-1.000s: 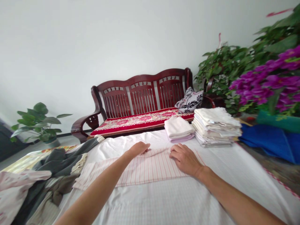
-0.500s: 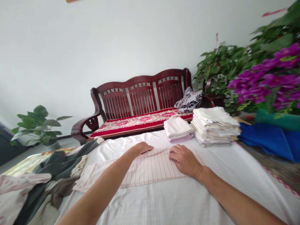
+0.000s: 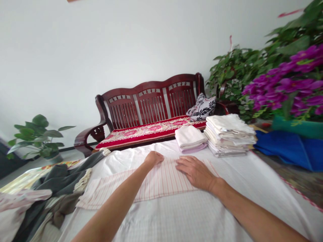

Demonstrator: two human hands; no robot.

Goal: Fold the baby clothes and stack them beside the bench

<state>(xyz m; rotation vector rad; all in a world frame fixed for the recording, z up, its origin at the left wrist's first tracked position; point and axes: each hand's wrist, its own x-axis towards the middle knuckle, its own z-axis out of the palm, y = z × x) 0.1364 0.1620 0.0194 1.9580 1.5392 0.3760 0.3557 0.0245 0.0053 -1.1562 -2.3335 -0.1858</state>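
Note:
A white cloth with thin pink stripes (image 3: 161,185) lies in a long folded strip across the white sheet. At its far edge my left hand (image 3: 154,159) is closed, with fingers curled on the cloth; the fingertips are partly hidden. My right hand (image 3: 195,171) rests on the right part of the strip, palm down with the fingers stretched out flat. Behind my right hand sits a small folded pile of pale striped and lilac cloth (image 3: 191,139). Just right of that stands a taller stack of folded white and cream cloths (image 3: 229,134).
A white sheet (image 3: 166,222) covers the surface. Crumpled dark green, brown and pale clothes (image 3: 58,181) lie at the left. A wooden sofa (image 3: 148,101) stands behind. Purple flowers (image 3: 282,84) and blue fabric (image 3: 290,148) are at the right, a potted plant (image 3: 40,134) far left.
My right hand's fingers have gone from curled to flatter and reach slightly left on the cloth. My left hand's fingers have drawn in at the far edge. The view has shifted slightly.

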